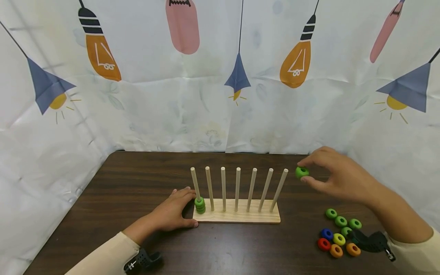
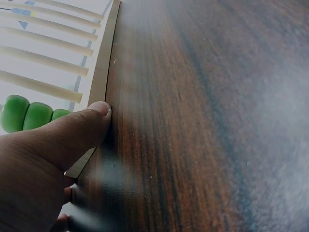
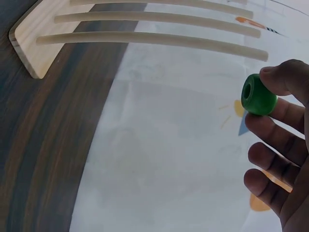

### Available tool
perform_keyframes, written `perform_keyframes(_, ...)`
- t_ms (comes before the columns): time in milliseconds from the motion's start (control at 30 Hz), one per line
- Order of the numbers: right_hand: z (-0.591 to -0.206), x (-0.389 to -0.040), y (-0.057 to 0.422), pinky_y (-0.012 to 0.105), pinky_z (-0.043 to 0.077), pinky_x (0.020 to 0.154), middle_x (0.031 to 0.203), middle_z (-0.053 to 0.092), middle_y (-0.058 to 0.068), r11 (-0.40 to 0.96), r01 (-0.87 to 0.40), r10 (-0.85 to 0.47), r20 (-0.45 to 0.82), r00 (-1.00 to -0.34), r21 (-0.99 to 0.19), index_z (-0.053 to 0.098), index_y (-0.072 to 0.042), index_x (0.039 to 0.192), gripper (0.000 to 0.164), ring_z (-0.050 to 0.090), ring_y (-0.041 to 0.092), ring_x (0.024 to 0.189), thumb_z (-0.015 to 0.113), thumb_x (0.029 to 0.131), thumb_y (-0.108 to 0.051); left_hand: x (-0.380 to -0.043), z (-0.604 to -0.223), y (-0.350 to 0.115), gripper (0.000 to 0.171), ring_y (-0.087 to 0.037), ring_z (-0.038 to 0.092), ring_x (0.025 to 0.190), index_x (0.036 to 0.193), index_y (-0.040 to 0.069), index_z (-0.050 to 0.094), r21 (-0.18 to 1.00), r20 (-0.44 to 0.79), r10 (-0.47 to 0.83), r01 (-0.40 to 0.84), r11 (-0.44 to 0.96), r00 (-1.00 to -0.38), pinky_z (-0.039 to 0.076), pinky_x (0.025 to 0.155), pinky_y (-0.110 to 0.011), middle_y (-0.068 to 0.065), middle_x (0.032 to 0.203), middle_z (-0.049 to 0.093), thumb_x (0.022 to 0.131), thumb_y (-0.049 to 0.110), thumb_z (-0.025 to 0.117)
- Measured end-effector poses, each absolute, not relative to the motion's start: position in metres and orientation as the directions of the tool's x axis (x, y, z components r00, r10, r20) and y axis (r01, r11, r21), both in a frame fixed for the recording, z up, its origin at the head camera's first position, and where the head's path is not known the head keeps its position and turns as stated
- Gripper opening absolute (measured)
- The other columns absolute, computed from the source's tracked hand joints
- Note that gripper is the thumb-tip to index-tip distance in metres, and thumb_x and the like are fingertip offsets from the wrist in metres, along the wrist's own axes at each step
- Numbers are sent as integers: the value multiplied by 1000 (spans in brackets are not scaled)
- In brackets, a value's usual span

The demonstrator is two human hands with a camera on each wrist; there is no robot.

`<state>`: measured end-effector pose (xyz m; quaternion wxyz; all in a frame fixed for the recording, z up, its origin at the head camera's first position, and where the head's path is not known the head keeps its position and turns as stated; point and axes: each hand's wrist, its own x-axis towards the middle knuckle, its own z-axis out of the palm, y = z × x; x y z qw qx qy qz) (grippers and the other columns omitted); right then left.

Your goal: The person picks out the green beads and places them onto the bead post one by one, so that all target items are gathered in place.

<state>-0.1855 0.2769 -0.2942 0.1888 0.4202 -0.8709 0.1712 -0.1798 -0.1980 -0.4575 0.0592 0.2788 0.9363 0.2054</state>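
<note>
In the head view, the right hand point(image 1: 340, 177) pinches a small, rounded green bead with a hole through it point(image 1: 301, 175) between thumb and fingertips, held above the dark brown wood-grain table point(image 1: 137, 187), just right of the top of the rightmost of seven pale, round wooden pegs point(image 1: 238, 189) and apart from it. The left hand point(image 1: 174, 211) grips the left end of the flat, pale wooden base point(image 1: 237, 217), thumb at the near edge and fingers toward the far side; beside it, a stack of glossy green beads point(image 1: 200, 206) sits on the leftmost peg. Near right lie loose green, blue, yellow, red and orange beads point(image 1: 341, 221). Behind hangs creased white cloth printed with lamps point(image 1: 154, 114). In the left wrist view, the thumb presses the base's smooth, square-cut edge; the other fingers are mostly hidden. In the right wrist view, the thumb and nearest fingers hold the bead by its curved outer wall, leaving the hole uncovered, while the other two fingers stand apart. The bead is probably light, hard and slightly slippery, unlikely to break, and best held around its rim.
</note>
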Motion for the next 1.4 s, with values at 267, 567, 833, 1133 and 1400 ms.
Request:
perform_keyframes(267,-284,-187,268,20,45,82,103,65,-20,563,-814,-679,482,-554,-144,73,-19,111,40,57,5,99,89,75,-11,-181,-457,-199,81,-40,33,147,140,5,56,412,-6,542,492,767,-840,21,117,-66,-16,149,50,81,52,84)
perform_keyframes(567,-276,-187,259,19,44,86,102,67,-16,529,-834,-684,504,-527,-154,74,-19,112,42,59,11,98,88,75,-8,-182,-456,-200,81,-40,33,148,140,5,56,408,-15,537,485,773,-843,21,117,-66,-16,148,51,81,53,84)
perform_keyframes(833,-272,-187,250,19,45,87,105,68,-16,525,-838,-693,497,-522,-148,73,-20,114,40,60,12,101,87,77,-11,-182,-456,-200,82,-39,33,148,141,5,56,404,-11,538,489,773,-843,21,118,-66,-16,149,50,81,53,84)
perform_keyframes(1133,-272,-189,242,22,46,86,105,68,-16,488,-859,-710,503,-493,-153,73,-20,114,37,60,12,100,85,80,-12,-182,-458,-200,81,-40,34,147,140,5,56,407,-1,541,493,769,-841,22,117,-66,-16,148,51,81,52,84)
perform_keyframes(1400,-273,-191,233,23,47,84,104,68,-16,469,-869,-720,502,-479,-156,73,-19,113,33,61,12,99,84,83,-14,-181,-459,-199,80,-40,34,147,140,6,56,409,4,542,496,766,-840,22,117,-66,-15,148,51,81,53,84)
